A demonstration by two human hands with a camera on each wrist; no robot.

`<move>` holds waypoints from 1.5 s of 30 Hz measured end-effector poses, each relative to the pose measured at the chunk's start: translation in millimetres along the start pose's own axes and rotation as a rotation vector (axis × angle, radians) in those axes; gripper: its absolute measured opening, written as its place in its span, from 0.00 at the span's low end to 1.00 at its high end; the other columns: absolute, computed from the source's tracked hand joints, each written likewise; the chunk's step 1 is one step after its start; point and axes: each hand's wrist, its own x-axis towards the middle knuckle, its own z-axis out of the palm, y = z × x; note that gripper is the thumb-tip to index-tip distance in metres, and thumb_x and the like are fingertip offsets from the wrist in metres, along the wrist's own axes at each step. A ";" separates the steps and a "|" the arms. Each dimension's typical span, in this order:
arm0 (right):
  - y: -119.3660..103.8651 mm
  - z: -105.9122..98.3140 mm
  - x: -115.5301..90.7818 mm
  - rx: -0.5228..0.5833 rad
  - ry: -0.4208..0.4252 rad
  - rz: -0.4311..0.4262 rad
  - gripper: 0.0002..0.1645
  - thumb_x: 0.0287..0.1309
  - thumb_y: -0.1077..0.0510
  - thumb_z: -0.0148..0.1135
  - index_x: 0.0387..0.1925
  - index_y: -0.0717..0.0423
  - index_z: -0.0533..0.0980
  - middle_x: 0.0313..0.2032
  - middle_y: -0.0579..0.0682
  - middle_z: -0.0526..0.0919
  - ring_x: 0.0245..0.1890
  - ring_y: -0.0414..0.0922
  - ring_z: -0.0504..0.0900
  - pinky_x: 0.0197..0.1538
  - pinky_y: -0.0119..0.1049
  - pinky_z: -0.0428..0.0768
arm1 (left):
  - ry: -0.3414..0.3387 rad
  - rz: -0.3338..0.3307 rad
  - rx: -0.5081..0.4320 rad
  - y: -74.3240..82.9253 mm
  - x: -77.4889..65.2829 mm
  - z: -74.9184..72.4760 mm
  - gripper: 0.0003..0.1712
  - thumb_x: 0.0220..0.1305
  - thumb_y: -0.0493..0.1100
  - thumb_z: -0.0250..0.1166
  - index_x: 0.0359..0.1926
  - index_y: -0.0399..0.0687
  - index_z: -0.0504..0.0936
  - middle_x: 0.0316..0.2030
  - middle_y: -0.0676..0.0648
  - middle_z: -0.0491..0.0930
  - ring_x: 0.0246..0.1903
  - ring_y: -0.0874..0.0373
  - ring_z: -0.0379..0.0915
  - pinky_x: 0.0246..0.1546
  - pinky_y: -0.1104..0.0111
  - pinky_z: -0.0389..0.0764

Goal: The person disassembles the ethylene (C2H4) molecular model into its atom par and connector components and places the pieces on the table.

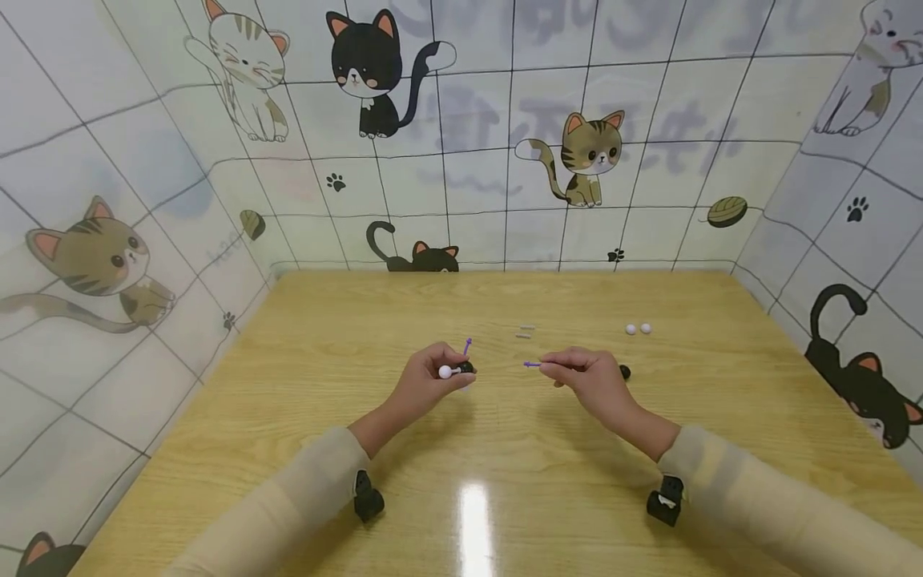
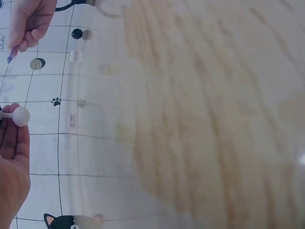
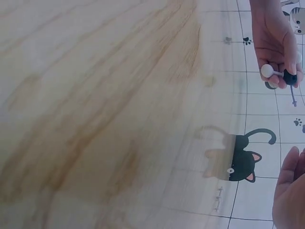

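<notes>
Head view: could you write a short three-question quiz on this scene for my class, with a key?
1. True or false: the right hand pinches a purple stick.
2. How many loose white balls lie on the table?
3. The left hand holds a black ball. What colour is the ball joined to it? A) purple B) white C) brown

Key: 1. True; 2. Two; 3. B

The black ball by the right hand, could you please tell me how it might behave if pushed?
The black ball would probably roll, being round on a flat table. Small beside the right hand, it is likely light too.
</notes>
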 end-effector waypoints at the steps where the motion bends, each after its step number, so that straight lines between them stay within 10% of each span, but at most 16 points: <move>1: 1.0 -0.6 0.6 -0.002 -0.004 0.001 0.16 0.61 0.57 0.67 0.45 0.65 0.84 0.38 0.53 0.85 0.35 0.55 0.81 0.39 0.48 0.81 | -0.011 -0.005 -0.006 -0.7 0.0 0.3 0.11 0.61 0.29 0.66 0.43 0.28 0.76 0.43 0.38 0.77 0.41 0.58 0.81 0.41 0.66 0.82; 30: 15.6 -1.2 31.1 -0.295 -0.175 0.104 0.14 0.63 0.59 0.64 0.47 0.63 0.83 0.37 0.55 0.86 0.35 0.46 0.84 0.35 0.40 0.80 | -0.106 -0.099 -0.099 -3.4 -1.1 8.7 0.13 0.65 0.27 0.59 0.49 0.23 0.71 0.45 0.20 0.74 0.46 0.28 0.74 0.35 0.58 0.84; 45: 25.8 6.7 48.4 -0.358 -0.237 0.088 0.12 0.63 0.64 0.63 0.46 0.66 0.82 0.37 0.53 0.85 0.33 0.45 0.82 0.33 0.37 0.81 | -0.112 -0.117 -0.074 -2.2 -0.9 9.5 0.13 0.65 0.30 0.62 0.48 0.25 0.73 0.43 0.30 0.78 0.45 0.30 0.75 0.34 0.58 0.84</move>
